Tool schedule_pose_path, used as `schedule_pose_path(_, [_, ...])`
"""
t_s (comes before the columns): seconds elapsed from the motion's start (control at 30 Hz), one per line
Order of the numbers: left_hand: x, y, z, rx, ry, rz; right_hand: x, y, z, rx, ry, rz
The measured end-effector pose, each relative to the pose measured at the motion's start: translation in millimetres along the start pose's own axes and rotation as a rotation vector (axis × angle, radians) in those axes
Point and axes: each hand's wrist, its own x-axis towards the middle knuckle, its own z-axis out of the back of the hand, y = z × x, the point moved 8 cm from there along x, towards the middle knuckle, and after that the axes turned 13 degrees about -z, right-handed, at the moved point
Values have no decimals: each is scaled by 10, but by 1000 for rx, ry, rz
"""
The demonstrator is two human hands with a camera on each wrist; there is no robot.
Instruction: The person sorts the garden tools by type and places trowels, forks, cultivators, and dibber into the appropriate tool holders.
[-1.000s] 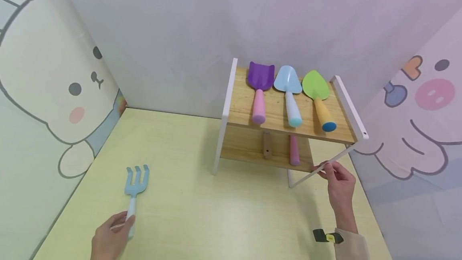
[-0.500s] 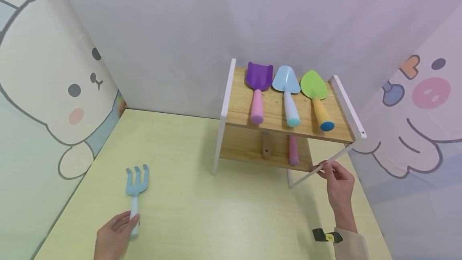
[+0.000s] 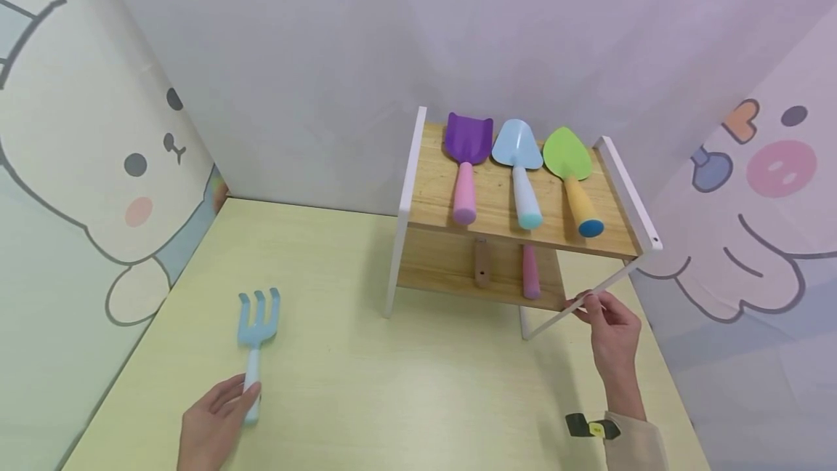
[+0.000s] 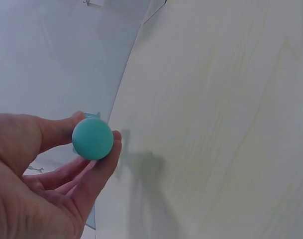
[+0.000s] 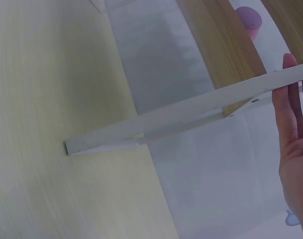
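My left hand (image 3: 216, 416) pinches the handle of a light blue garden hand fork (image 3: 254, 355), whose three tines point away from me. In the left wrist view the handle's teal end cap (image 4: 93, 139) sits between thumb and fingers, and a shadow falls on the table beside it. My right hand (image 3: 613, 333) holds the white front right leg of a two-tier wooden shelf (image 3: 431, 191); in the right wrist view its fingers (image 5: 285, 114) lie against that white leg (image 5: 181, 110). On the shelf's upper board lie a purple scoop (image 3: 468, 138), a light blue trowel (image 3: 518, 145) and a green trowel (image 3: 567, 155).
The lower board bears a brown handle (image 3: 482, 264) and a pink handle (image 3: 531, 272); their heads are hidden under the upper board. A pale yellow table (image 3: 340, 384) carries the shelf. Grey and cartoon-printed walls (image 3: 294, 78) enclose its back and sides.
My left hand has moved a little to the right and away from me, carrying the fork with it. The right hand keeps its hold on the shelf leg.
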Motion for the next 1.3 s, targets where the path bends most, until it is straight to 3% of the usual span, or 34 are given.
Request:
schedule_pose_path(0.43, [-85,-237,-73,-98,-10,-62,13,-18,20,-29,-17,-18])
schedule_pose_path(0.8, [-181,-471,-127,-109,-36,-157,11,0,24,-36,-15,-11])
schedule_pose_path(1.3, [-294,-696,-233,-84,-28,-197,10,-2,24,-42,-20,-11])
